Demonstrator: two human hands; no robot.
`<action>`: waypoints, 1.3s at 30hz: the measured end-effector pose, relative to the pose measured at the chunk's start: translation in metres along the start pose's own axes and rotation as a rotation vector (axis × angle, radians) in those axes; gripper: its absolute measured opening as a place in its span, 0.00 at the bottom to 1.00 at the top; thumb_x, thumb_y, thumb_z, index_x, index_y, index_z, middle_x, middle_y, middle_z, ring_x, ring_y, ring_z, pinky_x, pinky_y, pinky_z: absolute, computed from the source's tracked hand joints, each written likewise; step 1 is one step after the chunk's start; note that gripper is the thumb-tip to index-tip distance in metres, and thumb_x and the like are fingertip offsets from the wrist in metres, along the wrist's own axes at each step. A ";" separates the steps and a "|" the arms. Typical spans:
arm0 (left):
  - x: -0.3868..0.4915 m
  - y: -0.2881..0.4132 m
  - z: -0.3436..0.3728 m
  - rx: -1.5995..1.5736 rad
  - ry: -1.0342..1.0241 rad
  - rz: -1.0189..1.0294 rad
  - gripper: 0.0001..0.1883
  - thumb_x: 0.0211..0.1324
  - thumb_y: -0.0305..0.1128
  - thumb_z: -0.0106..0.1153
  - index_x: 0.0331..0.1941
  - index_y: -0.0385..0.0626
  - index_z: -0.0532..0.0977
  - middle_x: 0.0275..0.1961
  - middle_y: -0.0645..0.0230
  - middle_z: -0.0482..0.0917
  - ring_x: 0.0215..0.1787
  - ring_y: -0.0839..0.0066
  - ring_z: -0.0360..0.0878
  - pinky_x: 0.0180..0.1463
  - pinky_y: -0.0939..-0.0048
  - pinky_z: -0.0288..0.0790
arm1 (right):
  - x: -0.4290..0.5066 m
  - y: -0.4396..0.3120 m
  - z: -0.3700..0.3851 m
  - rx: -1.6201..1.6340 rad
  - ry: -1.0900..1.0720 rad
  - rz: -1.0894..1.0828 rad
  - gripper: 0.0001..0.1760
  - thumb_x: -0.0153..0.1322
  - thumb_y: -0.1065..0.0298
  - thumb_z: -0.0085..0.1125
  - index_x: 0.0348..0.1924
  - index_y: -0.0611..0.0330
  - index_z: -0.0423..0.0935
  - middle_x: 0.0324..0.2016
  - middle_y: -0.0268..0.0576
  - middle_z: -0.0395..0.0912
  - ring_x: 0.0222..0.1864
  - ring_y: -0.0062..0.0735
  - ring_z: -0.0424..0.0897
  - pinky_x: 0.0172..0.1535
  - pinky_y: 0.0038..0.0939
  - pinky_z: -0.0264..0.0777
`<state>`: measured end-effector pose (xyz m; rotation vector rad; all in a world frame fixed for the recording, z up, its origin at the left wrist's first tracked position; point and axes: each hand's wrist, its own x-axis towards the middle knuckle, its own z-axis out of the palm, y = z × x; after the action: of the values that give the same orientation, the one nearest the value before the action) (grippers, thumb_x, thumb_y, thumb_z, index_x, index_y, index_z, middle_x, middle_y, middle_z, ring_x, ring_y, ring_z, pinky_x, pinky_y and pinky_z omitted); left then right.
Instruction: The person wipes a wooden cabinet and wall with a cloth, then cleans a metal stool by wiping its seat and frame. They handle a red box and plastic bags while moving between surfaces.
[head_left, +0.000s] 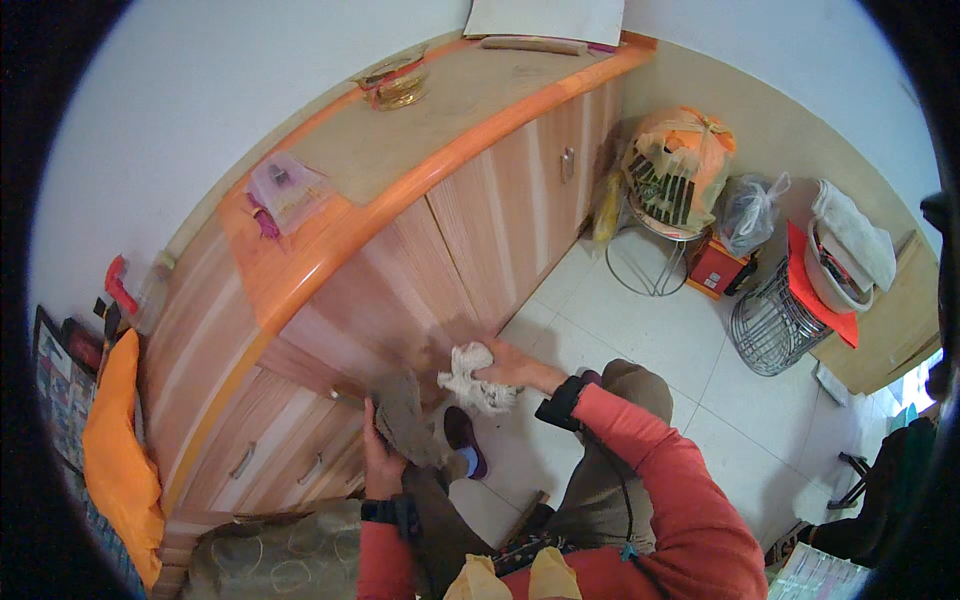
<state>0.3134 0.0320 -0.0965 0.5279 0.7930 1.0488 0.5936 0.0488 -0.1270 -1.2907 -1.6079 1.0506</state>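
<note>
My right hand (517, 365) grips a crumpled white cloth (480, 379), held in front of the lower doors of a wood-grain cabinet (390, 277). To its left, my left hand (382, 461) has hold of a greyish-brown cloth-like piece (405, 420), blurred and hanging over my knee. The fingers of that hand are partly hidden behind the piece. A metal drawer handle (341, 395) lies just above my left hand. Below the two hands, my dark shoe (463, 439) rests on the tiled floor.
On the orange-edged cabinet top (330, 232) lie a clear plastic bag (289, 191) and a gold-coloured bundle (394, 82). A bagged bundle sits on a round stool (660, 255). A wire basket (776, 322) carries a basin (832, 262). Orange fabric (120, 450) hangs at left.
</note>
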 end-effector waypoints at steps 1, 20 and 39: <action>0.004 0.000 0.004 -0.030 -0.015 -0.030 0.30 0.62 0.54 0.52 0.62 0.49 0.67 0.60 0.66 0.73 0.60 0.64 0.70 0.60 0.55 0.67 | -0.003 0.004 -0.002 -0.129 -0.098 0.048 0.42 0.60 0.56 0.65 0.62 0.64 0.60 0.48 0.56 0.75 0.52 0.49 0.75 0.55 0.39 0.68; 0.001 -0.108 0.029 -0.136 0.001 -0.341 0.22 0.62 0.43 0.55 0.58 0.49 0.70 0.59 0.69 0.74 0.60 0.67 0.71 0.63 0.60 0.65 | -0.029 0.008 -0.011 -0.414 -0.750 -0.101 0.22 0.57 0.62 0.60 0.39 0.71 0.77 0.32 0.59 0.80 0.34 0.49 0.79 0.38 0.44 0.71; -0.015 0.003 0.059 0.034 -0.155 0.186 0.28 0.60 0.53 0.52 0.59 0.49 0.70 0.56 0.66 0.76 0.55 0.64 0.74 0.55 0.57 0.71 | -0.016 -0.007 -0.063 0.280 -0.075 0.014 0.30 0.68 0.59 0.57 0.60 0.65 0.66 0.50 0.41 0.75 0.51 0.31 0.74 0.55 0.33 0.68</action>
<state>0.3542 0.0184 -0.0533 0.7139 0.6350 1.1516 0.6527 0.0395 -0.1012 -1.0868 -1.4461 1.2947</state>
